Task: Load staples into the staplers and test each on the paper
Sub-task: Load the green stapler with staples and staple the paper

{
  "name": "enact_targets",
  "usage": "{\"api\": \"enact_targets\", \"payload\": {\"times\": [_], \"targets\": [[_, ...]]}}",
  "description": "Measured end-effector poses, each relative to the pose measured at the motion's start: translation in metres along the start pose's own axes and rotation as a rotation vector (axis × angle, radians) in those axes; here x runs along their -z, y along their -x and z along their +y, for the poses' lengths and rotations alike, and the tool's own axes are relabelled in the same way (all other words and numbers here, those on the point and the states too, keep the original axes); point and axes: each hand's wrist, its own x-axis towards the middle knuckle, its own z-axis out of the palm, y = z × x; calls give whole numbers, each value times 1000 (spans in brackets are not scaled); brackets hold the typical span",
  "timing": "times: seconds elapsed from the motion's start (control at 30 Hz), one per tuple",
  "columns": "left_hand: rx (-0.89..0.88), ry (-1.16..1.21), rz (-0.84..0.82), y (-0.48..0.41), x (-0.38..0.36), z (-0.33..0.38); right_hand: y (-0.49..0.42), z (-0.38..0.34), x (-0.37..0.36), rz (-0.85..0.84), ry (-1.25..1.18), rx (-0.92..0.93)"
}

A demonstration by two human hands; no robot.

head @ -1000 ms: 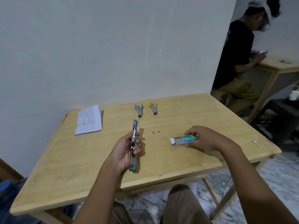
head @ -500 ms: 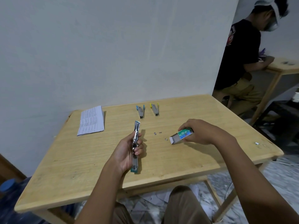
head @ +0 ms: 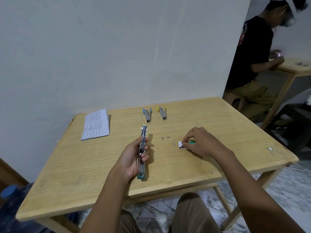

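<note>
My left hand [head: 133, 158] grips a green stapler [head: 143, 148] that is swung fully open, its metal magazine pointing away from me. To its right my right hand [head: 201, 142] covers a small green staple box [head: 183, 145] on the wooden table [head: 84, 174], fingertips at the box's open white end. A few loose staple pieces [head: 165, 137] lie between the two hands. Further back stand a blue stapler [head: 147, 114] and a yellow stapler [head: 162, 112], both hinged open. A printed paper sheet [head: 96, 124] lies at the back left.
The table's back edge meets a white wall. Another person [head: 252, 61] sits at a second table to the right. Small staple bits [head: 271, 149] lie near the table's right edge. A blue water jug [head: 10, 209] stands on the floor at lower left.
My right hand lifted and tilted the staple box, then set it back on the table with the fingers now at its open end. The left hand kept holding the open stapler.
</note>
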Motion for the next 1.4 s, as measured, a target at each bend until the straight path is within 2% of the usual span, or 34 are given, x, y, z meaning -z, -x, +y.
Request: {"api": "enact_targets", "payload": {"times": [0.33,0.6,0.8,1.0,1.1,1.3,1.4], "targets": [[5,10,-5,0,0,0,-15,-1,-14,12,-113,-136],[6,10,-8,0,1,0,-2,-10,-11,74,-156,-71],[5,6,-7,-1,2,0,4,-5,-8,135,-359,-72],[13,30,-15,0,1,1,2,-8,-4,276,-631,-38],[30,75,-39,-1,2,1,1,-23,-7,250,-740,29],[73,163,-92,-3,5,0,-2,-68,-27,230,-770,134],[92,184,-122,-5,7,0,-3,-84,-40,220,-835,131]]}}
